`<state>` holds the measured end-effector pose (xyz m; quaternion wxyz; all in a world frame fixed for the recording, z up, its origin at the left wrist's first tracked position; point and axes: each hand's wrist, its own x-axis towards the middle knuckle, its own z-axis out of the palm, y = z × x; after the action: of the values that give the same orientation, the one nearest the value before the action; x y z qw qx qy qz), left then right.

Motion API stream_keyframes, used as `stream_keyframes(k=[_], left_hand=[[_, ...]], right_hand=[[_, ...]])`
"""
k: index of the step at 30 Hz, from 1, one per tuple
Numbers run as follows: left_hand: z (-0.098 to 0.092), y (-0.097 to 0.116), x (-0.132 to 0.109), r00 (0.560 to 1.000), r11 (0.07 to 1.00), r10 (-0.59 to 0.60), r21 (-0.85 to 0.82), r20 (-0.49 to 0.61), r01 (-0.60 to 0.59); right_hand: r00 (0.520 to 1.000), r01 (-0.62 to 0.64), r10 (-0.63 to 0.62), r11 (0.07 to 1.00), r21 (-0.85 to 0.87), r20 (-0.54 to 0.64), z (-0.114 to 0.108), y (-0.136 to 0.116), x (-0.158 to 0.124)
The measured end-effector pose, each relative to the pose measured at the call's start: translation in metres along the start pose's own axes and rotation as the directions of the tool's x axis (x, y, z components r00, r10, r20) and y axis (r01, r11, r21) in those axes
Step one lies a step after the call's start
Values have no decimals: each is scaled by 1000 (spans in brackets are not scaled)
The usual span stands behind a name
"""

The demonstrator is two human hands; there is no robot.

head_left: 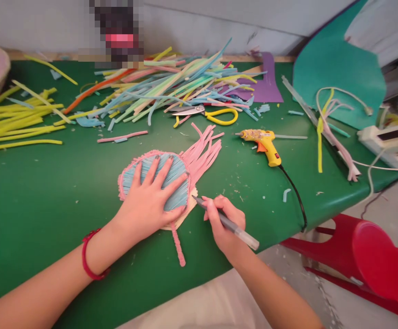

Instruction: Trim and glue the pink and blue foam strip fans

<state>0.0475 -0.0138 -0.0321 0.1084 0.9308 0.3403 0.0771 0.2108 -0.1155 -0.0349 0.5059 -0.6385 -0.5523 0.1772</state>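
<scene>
Left hand (150, 201) lies splayed on blue disc (177, 179); right hand (221, 234) grips pen (242, 233) at its edge.

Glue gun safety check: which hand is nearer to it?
Right. The right hand, holding a pen, sits below-left of the glue gun; the left hand presses the blue disc farther left.

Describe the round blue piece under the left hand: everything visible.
The round blue piece lies flat on the green table: pale blue strips side by side, rimmed in pink, loose pink strips fanning from its upper right, one trailing below. Cream backing peeks out lower right. The left hand presses on it, spread flat; the pen in the right hand meets that lower-right edge.
</scene>
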Motion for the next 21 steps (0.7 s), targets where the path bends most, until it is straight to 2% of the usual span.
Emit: stream_keyframes(k=[7, 12, 17, 21], left_hand=[[-1, 1, 1, 1000, 1000, -19, -19, 1, 19], [-1, 1, 1, 1000, 999, -18, -38, 2, 18], [-1, 1, 2, 1000, 999, -26, -41, 18, 26], [-2, 1, 2, 999, 999, -27, -46, 29, 28]], right_hand=[[1000, 1, -1, 1000, 4, 19, 7, 4, 3], [995, 67, -72, 995, 78, 71, 4, 1, 6], [999, 21, -23, 998, 57, 36, 5, 0, 6], [996, 52, -57, 996, 67, 68, 4, -1, 7]])
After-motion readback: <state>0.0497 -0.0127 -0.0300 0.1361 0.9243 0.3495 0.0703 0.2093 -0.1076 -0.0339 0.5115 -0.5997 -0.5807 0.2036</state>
